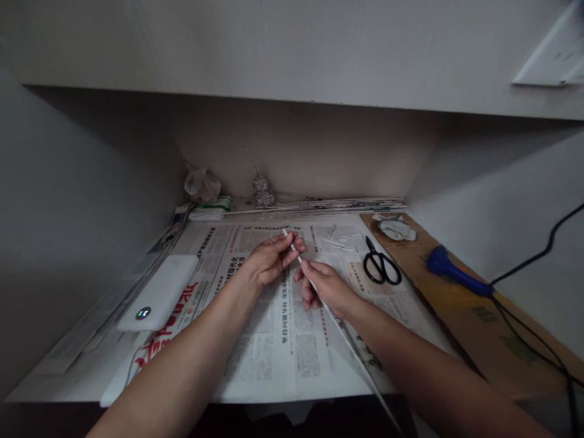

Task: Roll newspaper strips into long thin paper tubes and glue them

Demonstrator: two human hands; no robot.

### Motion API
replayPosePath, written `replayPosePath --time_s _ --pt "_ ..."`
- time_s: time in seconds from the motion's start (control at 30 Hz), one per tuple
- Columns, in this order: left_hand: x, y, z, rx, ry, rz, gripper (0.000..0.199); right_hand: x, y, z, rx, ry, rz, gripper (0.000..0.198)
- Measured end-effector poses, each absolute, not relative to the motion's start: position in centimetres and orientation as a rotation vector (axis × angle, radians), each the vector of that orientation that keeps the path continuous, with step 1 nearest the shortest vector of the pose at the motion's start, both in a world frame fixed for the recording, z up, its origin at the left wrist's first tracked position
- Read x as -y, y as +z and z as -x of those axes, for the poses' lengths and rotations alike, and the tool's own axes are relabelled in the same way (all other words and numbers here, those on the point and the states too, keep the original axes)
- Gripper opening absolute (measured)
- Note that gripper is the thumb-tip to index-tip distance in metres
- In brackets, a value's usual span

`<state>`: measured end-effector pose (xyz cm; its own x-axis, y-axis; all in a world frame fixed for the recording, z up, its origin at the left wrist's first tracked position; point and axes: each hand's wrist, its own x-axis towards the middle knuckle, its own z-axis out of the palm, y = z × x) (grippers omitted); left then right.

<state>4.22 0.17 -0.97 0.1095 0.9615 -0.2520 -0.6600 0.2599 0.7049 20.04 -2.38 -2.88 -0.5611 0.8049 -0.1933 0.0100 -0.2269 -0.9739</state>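
A long thin white stick, perhaps rolled paper (340, 328), runs from between my hands down past the table's front edge at lower right. My left hand (274, 255) pinches it close to its upper tip. Just below, my right hand (322, 283) grips the same stick between thumb and fingers. Newspaper sheets (255, 340) lie under both hands. Black-handled scissors (382, 267) rest right of my right hand, points away from me. Several short white pieces (340, 242) are scattered on the newspaper beside them.
A white power bank (159, 292) lies at left. On cardboard (479, 322) at right are a blue corded tool (458, 272) and a crumpled cloth-like wad (396, 229). Along the back are long thin sticks (337, 207), a plastic bag (202, 185) and a small twisted cone-shaped object (263, 191).
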Motion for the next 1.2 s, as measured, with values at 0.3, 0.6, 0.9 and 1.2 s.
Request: replayPosePath --time_s 0.3,0.6,0.9,1.2 --pt "0.03 -0.74 -4.13 -0.702 1.247 -0.525 0.018 2.05 -2.37 -20.55 1.056 2.378 0.577 0.034" --pt "-0.28 -1.33 -4.18 -0.762 1.25 -0.527 0.015 2.36 -2.66 -20.11 1.334 2.025 0.865 0.035" --pt "-0.08 -1.06 -4.05 -0.768 1.244 -0.544 0.014 2.24 -2.56 -20.2 1.312 2.007 0.899 0.036" --pt "0.06 -0.58 -4.24 -0.782 1.232 -0.463 0.015 2.0 -2.62 -20.41 1.086 2.326 0.647 0.031"
